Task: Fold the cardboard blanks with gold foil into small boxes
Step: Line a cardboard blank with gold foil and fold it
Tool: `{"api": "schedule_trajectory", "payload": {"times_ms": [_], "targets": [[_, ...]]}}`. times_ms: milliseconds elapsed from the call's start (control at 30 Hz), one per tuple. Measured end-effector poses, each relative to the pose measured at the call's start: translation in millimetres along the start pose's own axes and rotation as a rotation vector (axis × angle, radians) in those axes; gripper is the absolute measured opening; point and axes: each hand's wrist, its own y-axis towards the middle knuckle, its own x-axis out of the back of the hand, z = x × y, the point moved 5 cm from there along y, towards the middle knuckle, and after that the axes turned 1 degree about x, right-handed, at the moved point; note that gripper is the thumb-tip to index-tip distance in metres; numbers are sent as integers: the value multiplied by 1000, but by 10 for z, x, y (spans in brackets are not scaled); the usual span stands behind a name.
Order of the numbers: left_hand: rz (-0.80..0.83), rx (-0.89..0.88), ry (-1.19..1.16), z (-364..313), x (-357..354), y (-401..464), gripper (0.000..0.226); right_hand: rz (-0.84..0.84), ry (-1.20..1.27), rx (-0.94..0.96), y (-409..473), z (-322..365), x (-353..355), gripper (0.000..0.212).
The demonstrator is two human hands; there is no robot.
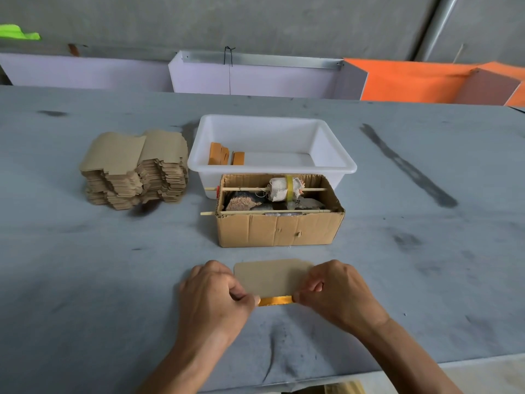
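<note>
Grey cloth-covered worktop (pixel 85 265) fills most of the view, dark smudges across it, near edge running along the bottom right. White rectangular plastic tub (pixel 335 166) sits centre-back; inside, at its left end, a few folded gold-foil small boxes (pixel 225 157), rest of its floor bare. Touching the tub's front wall, open brown corrugated cardboard box (pixel 279 230) holds dark stones, with two thin wooden sticks (pixel 272 211) laid across its top, the rear one carrying a cloth-wrapped roll with yellow tape (pixel 285 189). Left of the tub, just beside it, tall stack of brown flat cardboard blanks (pixel 133 169). Open worktop lies wide on both sides, and a clear band runs between the cardboard box and the hands. Nearest the person, one flat cardboard blank with a gold foil strip (pixel 271 277) lies on the worktop, brown side up, foil edge turned up along its near side. Left hand (pixel 213 297) pinches the foil strip's left end; right hand (pixel 336 291) pinches the right end, each grip grasping the blank.
</note>
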Motion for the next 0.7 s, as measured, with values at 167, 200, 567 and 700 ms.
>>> {"api": "schedule_trajectory", "payload": {"times_ms": [167, 200, 567, 700], "targets": [[-16, 6, 16, 19, -11, 16, 37, 1, -16, -30, 24, -26, 2, 12], [-18, 15, 20, 30, -6, 21, 36, 2, -8, -35, 25, -36, -2, 15], [-113, -122, 52, -94, 29, -115, 31, -314, 229, 90, -193, -84, -89, 33], [-248, -521, 170, -373, 6, -285, 14, -487, -34, 442, -326, 120, -118, 19]]}}
